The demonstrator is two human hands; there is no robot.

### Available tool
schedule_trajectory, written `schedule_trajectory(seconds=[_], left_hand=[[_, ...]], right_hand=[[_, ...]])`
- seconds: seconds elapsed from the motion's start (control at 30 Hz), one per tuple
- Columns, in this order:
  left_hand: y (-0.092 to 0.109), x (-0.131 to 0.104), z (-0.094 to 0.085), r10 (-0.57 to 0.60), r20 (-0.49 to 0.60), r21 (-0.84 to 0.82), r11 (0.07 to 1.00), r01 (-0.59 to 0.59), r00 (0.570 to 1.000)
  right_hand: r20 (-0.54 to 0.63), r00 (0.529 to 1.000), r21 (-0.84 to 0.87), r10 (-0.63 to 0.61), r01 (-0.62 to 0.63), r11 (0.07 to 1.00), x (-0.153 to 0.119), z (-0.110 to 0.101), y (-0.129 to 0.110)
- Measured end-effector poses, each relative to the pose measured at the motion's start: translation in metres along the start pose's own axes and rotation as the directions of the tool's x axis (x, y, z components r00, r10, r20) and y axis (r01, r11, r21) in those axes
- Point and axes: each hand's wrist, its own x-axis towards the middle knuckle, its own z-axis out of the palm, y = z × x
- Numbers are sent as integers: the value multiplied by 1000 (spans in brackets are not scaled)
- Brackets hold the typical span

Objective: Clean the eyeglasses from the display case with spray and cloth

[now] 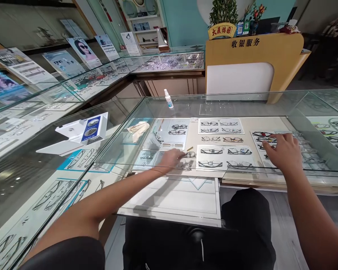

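Note:
My left hand [171,160] reaches into the glass display case over the pulled-out drawer [171,198]. Its fingers are closed at the edge of a pair of eyeglasses [190,154], and the fingertips are partly hidden. Just below lies another pair of thin-framed glasses [185,165]. On the right, my right hand [286,152] lies on the glass top with thumb and fingers apart, holding nothing. Beneath it, rows of frames sit on a white card [260,150]. Between the hands, a white card [239,159] bears several dark-framed glasses.
A white spray bottle [168,99] stands on the glass toward the back. A crumpled beige cloth [138,131] and a white-and-blue box [92,129] are at the left. More glass cases run along the left, and a wooden counter [250,52] stands behind.

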Motion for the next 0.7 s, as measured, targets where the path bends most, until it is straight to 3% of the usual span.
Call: schedule_trajectory(seconds=[0.13,0.27,0.53,0.7], left_hand=[[-48,54,-7,-150,-120,72,985,159,981],[-73,89,-5,-207,-120,124,967,221,971],[-79,111,9,-274,-30,185,943,275,961],[-74,112,0,-301,10,196,936,294,954]], right_hand=[[17,1000,-23,20,-20,1000,0,-2,-3],[18,1000,-30,22,-22,999,0,-2,-4],[-39,999,-53,5,-7,999,0,3,-3],[-63,998,-58,0,-4,998,1,6,-1]])
